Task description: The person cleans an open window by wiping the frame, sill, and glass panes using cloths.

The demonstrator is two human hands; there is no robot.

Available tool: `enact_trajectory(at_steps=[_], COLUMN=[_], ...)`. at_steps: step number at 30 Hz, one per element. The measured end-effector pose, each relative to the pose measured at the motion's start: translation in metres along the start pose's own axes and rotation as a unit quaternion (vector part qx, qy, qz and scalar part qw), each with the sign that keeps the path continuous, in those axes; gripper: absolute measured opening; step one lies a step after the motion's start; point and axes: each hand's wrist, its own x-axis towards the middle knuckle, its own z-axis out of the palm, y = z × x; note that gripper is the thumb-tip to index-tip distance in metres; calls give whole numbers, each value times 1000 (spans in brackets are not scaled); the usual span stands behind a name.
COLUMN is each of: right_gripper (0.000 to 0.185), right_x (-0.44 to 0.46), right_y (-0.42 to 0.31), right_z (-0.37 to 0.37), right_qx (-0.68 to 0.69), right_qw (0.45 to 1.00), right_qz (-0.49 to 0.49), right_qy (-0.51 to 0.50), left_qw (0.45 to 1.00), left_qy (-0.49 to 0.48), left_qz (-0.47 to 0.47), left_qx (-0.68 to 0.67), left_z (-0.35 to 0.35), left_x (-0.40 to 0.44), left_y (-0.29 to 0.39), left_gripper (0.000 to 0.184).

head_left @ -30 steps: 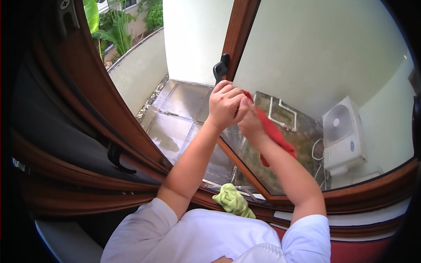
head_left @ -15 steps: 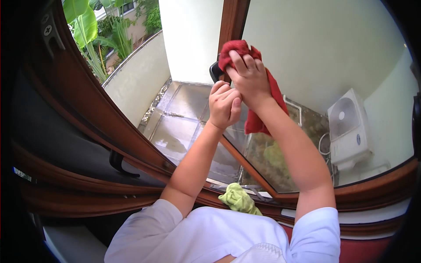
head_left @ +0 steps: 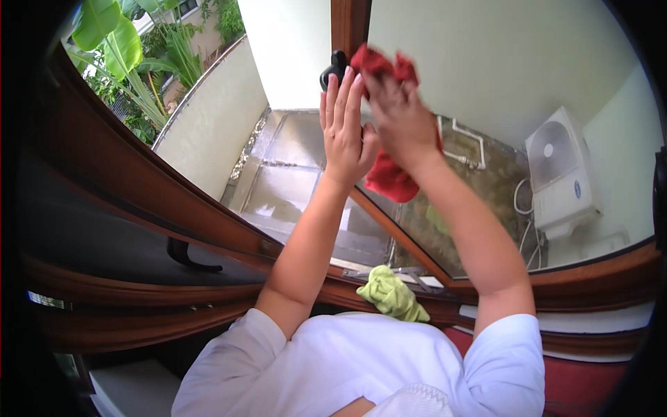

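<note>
My right hand [head_left: 404, 132], slightly smeared by motion, holds a bunched red cloth [head_left: 393, 179] at the glass pane [head_left: 479, 76], close to the brown window frame [head_left: 350, 28]. Part of the cloth sticks out above the fingers and part hangs below the hand. Just beside it, my left hand [head_left: 343, 142] is open, its fingers stretched upward along the frame's edge. Its fingertips are at the black window handle [head_left: 336, 67]; whether they touch it I cannot tell. On the sill below lies a crumpled light green cloth [head_left: 393, 293].
A second sash with a black handle [head_left: 187, 256] stands at the left. Outside are a tiled ledge [head_left: 278, 194], a low wall [head_left: 208, 104], plants [head_left: 121, 48] and an air conditioner unit [head_left: 563, 174]. A metal stay [head_left: 413, 278] crosses near the green cloth.
My left hand has gone from curled fingers to stretched ones and reaches higher. The red cloth's hanging end has swung left and up under my right hand. The view has shifted slightly.
</note>
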Motion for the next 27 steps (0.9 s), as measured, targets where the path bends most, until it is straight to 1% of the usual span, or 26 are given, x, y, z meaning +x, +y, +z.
enact_trajectory(at_steps=[1, 2, 4, 5, 6, 8, 9, 12, 14, 15, 16, 18, 19, 21, 22, 24, 25, 26, 27], right_gripper=[45, 46, 44, 42, 41, 42, 43, 47, 50, 51, 52, 54, 55, 56, 57, 59, 59, 59, 59], right_x=[-27, -61, -116, -141, -164, -205, -207, -194, -151, -138, -125, -115, -119, -141, -155, -185, -198, -212, -223], right_y=[-18, -38, -73, -89, -102, -125, -128, -134, -127, -121, -116, -107, -107, -113, -122, -144, -149, -154, -158], right_z=[17, 42, 76, 91, 103, 127, 126, 133, 124, 120, 116, 111, 109, 100, 107, 129, 130, 130, 131], right_qx=[13, 17, -31, 0, 32, 46, 55, 39, 15, 33, 52, 148, 88, -29, -28, -27, -29, -31, -32], right_qw=[995, 997, 967, 963, 958, 934, 919, 961, 970, 974, 977, 976, 978, 964, 957, 940, 940, 939, 939], right_qz=[-23, -25, -134, -148, -160, -211, -235, -150, -104, -77, -50, 13, -27, -106, -120, -144, -144, -144, -143], right_qy=[-99, -68, -215, -225, -234, -286, -311, -230, -221, -210, -198, -161, -188, -242, -264, -308, -309, -309, -310], left_qw=[1000, 1000, 1000, 999, 999, 999, 999, 999, 999, 999, 999, 999, 999, 996, 995, 999, 998, 987, 975], left_qy=[-6, -2, -10, -14, -3, 8, 12, 28, 31, 32, 40, 43, 45, 76, 90, 34, 5, -66, -110], left_qz=[-4, -16, -21, -22, -33, -29, -28, -42, -20, -8, -7, 13, 23, 40, 46, -28, -64, -127, -172], left_qx=[5, 3, 20, 29, 23, 16, 13, 0, 5, 8, 5, 4, 3, -7, -12, 14, 28, 78, 84], left_z=[0, 2, 1, 1, 2, 5, 6, 10, 9, 10, 12, 14, 16, 23, 26, 37, 41, 45, 49], left_x=[0, -1, -2, -1, -1, -3, -5, -11, -17, -21, -27, -33, -35, -39, -46, -78, -95, -109, -124], left_y=[0, 0, 2, 3, 5, 5, 4, 4, 1, -1, -5, -8, -9, -16, -18, -32, -39, -45, -51], left_gripper=[69, 68, 67, 67, 63, 59, 58, 51, 46, 43, 32, 32, 33, 44, 51, 64, 72, 84, 85])
